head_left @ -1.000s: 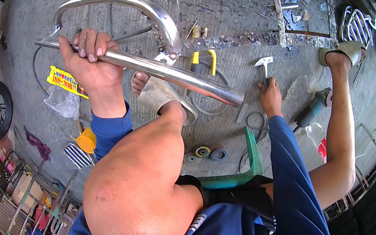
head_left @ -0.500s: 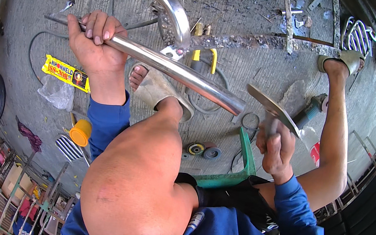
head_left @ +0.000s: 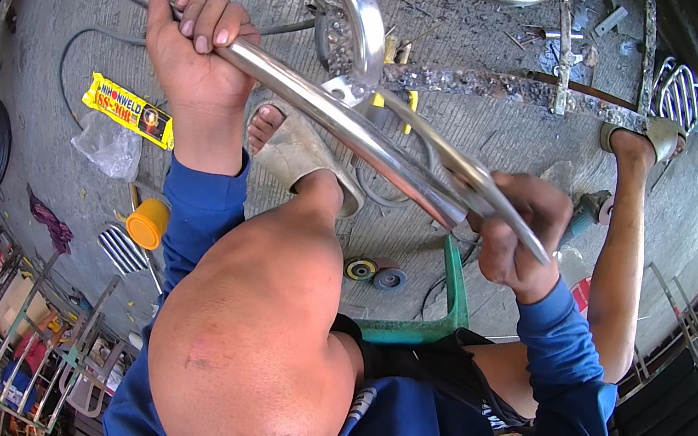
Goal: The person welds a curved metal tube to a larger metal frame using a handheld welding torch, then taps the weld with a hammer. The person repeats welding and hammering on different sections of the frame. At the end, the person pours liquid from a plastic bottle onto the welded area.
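Note:
Fingers wrapped over its upper part, my left hand grips a straight, shiny steel pipe. The pipe slants from upper left down to an open end above the floor, between my legs. My right hand is closed on a long, narrow, flat metal tool, partly blurred, its exact kind unclear. The tool slants close by the pipe's lower end; whether they touch I cannot tell. Just beyond the pipe stands a bent chrome tube with a small flange at its end.
A rusty metal frame lies ahead. Round abrasive discs sit by a green stool. An angle grinder rests near my right leg. To the left are a yellow packet, a plastic bag and an orange container.
The flat tool has swung, its far end reaching further up and left beside the pipe. My right hand is nearer the pipe's end. My left hand keeps its grip; the whole view has shifted slightly.

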The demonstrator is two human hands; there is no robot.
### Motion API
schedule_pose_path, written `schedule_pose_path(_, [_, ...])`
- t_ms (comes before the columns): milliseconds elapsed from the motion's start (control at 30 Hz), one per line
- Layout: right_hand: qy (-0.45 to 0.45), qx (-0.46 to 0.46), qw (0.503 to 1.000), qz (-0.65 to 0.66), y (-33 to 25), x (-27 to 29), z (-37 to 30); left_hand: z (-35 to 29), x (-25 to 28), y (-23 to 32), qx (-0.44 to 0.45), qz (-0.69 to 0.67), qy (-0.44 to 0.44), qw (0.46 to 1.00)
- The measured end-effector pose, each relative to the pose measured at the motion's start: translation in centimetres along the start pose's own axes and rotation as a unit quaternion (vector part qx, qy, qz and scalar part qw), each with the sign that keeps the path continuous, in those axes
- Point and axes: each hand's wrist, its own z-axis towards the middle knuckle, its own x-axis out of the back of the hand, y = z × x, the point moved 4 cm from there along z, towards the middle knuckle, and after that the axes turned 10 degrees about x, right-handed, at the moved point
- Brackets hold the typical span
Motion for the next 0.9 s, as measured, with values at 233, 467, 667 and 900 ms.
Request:
schedule_pose_path(233, [0.012, -0.072, 0.997, 0.032, 1.6, 0.4, -0.2, 0.0, -0.3, -0.1, -0.013, 0.013, 0.019, 1.000])
schedule_pose_path(467, [-0.041, -0.071, 0.996, -0.024, 1.6, 0.3, 0.8, 0.0, 0.0, -0.1, -0.014, 0.004, 0.017, 1.000])
schedule_pose_path(667, [-0.092, -0.082, 0.988, -0.094, 1.8, -0.6, 1.0, 0.3, -0.4, -0.1, -0.008, 0.002, -0.003, 1.000])
schedule_pose_path(900, [-0.096, -0.099, 0.987, -0.086, 2.0, -0.2, 0.9, 0.1, -0.4, -0.1, -0.018, 0.015, 0.023, 0.999])
